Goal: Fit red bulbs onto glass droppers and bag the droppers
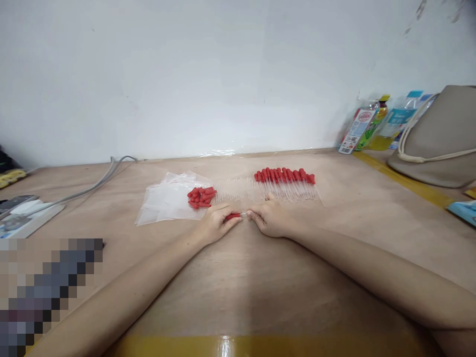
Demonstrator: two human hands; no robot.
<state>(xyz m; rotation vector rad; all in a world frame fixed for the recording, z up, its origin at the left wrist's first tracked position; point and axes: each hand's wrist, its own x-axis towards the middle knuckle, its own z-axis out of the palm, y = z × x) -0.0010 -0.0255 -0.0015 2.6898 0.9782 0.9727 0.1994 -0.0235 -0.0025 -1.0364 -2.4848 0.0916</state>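
Note:
Over the middle of the table, my left hand (217, 224) is closed on a red rubber dropper bulb (233, 216). Facing it, my right hand (274, 218) pinches a thin clear dropper tube (244, 214), whose end meets the bulb's mouth; how deep it sits inside I cannot tell. Beyond my left hand lies a small heap of loose red bulbs (201, 197), partly on clear plastic bags (163, 201). A row of bare clear tubes (232, 188) lies behind both hands. To its right, several droppers with red bulbs fitted (284, 176) lie side by side, bulbs toward the wall.
At back right, a carton (357, 131), drink bottles (396, 126) and a beige drawstring bag (441, 136) stand near the wall. A grey cable (92, 186) runs to a white power strip (40, 220) at left. Yellow tape (178, 344) lines the front edge.

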